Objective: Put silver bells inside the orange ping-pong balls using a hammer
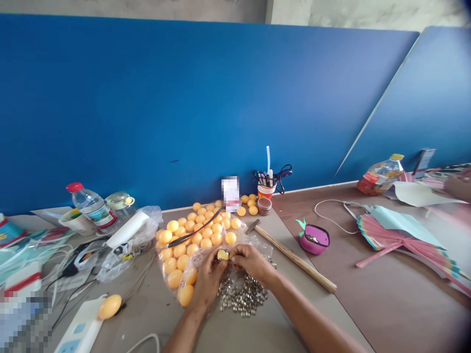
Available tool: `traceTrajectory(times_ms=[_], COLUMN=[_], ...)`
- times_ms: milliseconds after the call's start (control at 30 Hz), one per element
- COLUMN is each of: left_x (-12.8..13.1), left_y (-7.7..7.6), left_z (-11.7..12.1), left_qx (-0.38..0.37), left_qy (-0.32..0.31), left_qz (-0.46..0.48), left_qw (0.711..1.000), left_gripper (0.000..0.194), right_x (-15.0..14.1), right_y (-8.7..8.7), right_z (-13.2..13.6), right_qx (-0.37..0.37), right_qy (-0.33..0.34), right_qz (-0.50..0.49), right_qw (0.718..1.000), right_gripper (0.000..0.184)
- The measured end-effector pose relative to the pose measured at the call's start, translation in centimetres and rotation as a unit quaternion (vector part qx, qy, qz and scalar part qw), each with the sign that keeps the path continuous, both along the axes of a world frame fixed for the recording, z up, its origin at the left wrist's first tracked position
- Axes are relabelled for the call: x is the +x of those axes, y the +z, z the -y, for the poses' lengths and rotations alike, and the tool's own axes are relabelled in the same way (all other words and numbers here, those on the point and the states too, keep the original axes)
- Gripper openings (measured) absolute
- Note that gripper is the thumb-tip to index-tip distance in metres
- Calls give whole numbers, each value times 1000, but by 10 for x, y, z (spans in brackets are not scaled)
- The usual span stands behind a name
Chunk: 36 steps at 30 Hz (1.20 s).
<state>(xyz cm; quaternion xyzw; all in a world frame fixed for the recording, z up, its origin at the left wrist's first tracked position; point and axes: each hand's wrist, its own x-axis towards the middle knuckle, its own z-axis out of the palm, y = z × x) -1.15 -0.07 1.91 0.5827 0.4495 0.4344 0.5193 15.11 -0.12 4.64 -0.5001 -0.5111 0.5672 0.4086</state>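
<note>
My left hand [210,277] is closed around a small round yellow piece [222,254] with a dark, shiny edge. My right hand [250,262] comes in from the other side, its fingertips pinched together close against that piece. Whatever is between the right fingers is too small to make out. Just below both hands lies a heap of small shiny silvery beads [245,296], partly on clear plastic. Behind and left of my hands, many orange-yellow balls [179,250] rest in and around a clear plastic bag, with a dark strap [195,231] across them.
Right of my hands lies a wooden-handled hammer [294,256]. Beyond it stand a purple pouch [315,239] and a cup of pens and scissors [266,189]. A water bottle [94,208] and a power strip [80,327] with a yellow ball [109,307] are left. A pink fan [401,240] lies right.
</note>
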Motion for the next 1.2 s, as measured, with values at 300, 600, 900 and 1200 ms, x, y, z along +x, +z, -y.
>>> traceTrajectory(times_ms=[300, 600, 900, 1200], left_x=[1, 2, 3, 4], left_y=[-1, 7, 8, 9], left_z=[0, 2, 3, 7], left_qx=[-9, -6, -7, -8], left_qy=[15, 6, 34, 45], left_qz=[-3, -29, -42, -62], left_qw=[1000, 1000, 999, 997], left_gripper=[45, 41, 41, 42], right_x=[1, 0, -3, -7], right_y=[-2, 0, -2, -9], right_z=[1, 2, 2, 2], right_qx=[-27, -51, -53, -14], right_qy=[-1, -7, -21, -34], right_qz=[-9, -27, -35, 30], right_qw=[1000, 998, 998, 999], right_gripper=[5, 5, 3, 7])
